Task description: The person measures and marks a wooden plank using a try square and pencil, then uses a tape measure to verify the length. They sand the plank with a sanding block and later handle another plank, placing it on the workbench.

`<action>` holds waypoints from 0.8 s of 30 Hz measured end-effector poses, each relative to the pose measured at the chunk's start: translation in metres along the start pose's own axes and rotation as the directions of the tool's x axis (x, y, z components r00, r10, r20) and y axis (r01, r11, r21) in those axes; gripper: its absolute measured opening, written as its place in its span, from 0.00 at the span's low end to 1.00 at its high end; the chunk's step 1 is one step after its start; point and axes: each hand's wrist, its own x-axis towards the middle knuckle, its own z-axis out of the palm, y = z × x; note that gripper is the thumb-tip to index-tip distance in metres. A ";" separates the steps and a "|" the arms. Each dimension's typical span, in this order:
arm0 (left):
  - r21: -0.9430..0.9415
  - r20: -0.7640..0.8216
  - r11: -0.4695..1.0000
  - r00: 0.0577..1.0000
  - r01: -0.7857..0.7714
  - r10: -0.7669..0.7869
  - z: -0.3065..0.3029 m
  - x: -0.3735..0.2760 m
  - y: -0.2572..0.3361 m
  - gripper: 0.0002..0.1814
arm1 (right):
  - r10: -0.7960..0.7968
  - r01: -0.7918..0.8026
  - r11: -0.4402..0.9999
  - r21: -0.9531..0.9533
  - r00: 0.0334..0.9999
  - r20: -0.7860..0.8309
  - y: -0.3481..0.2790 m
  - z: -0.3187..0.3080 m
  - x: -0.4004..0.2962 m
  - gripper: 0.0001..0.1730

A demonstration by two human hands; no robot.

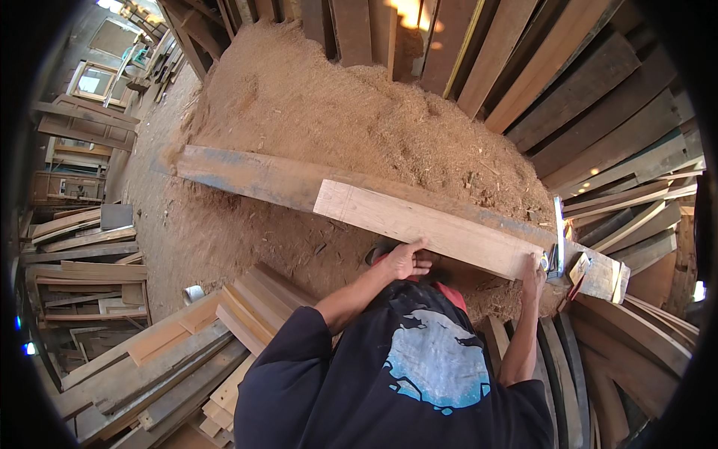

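Observation:
A pale planed wooden board (426, 230) lies slanting across a long, worn workbench plank (252, 174). My right hand (533, 280) grips the board's right end, thumb on top. Close by that hand is a small round yellow and dark object (544, 261), perhaps a tape measure, partly hidden. My left hand (401, 261) is at the board's near edge with its fingers apart, one fingertip touching or almost touching the wood. An upright metal piece (558, 236) stands on the plank just beyond the board's right end.
A big heap of sawdust and shavings (348, 112) rises behind the plank. Tall boards (578, 84) lean along the back and right. Stacked lumber (185, 348) lies at lower left, near a metal can (193, 293). A wooden block (603, 275) sits on the plank's right end.

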 end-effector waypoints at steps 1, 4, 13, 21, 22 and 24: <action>0.109 0.032 0.994 0.999 0.033 -0.036 -0.002 -0.005 0.002 0.23 | 0.003 -0.001 0.995 -0.097 1.000 0.028 0.005 -0.001 0.009 0.34; 0.447 -0.031 0.894 1.000 0.008 0.006 0.008 -0.033 0.027 0.20 | -0.187 0.168 0.946 -0.277 0.981 -0.044 0.052 0.004 0.040 0.34; 0.929 -0.369 0.358 0.343 0.099 0.864 -0.148 -0.103 0.181 0.46 | 0.074 -0.060 0.981 -0.185 0.995 0.065 0.040 0.011 0.025 0.31; 0.919 -0.374 0.384 0.496 0.088 0.784 -0.159 -0.091 0.187 0.38 | 0.143 -0.141 0.989 -0.044 0.989 0.044 0.046 0.014 0.011 0.37; 0.916 -0.375 0.391 0.522 0.085 0.766 -0.162 -0.092 0.188 0.37 | 0.135 -0.133 0.988 -0.076 0.990 0.031 0.043 0.014 0.009 0.37; 0.919 -0.372 0.388 0.476 0.069 0.797 -0.159 -0.090 0.187 0.36 | 0.141 -0.139 0.989 -0.057 0.990 0.022 0.039 0.012 0.004 0.36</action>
